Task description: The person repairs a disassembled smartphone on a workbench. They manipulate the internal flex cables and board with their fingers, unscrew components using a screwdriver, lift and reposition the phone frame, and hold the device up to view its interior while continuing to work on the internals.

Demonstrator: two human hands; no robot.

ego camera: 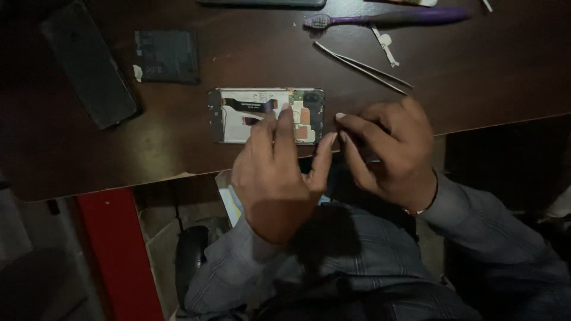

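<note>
Basically, opened-up white-framed phone (266,115) flat near worktop (178,148) edge; left hand (279,166) fingers spread, pressing it down; right hand (386,148) pinched shut on something tiny, can't tell what. Best kept steady, light pressure.

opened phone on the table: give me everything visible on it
The opened phone lies flat on the dark wooden table, long side left to right, back cover off. The pale inner frame shows, with a dark flex strip across the empty middle bay and a board with dark and orange-tan parts at its right end. The left hand rests fingertips on that end; the right hand pinches just beside its right edge. What it pinches is too small to tell.
</note>
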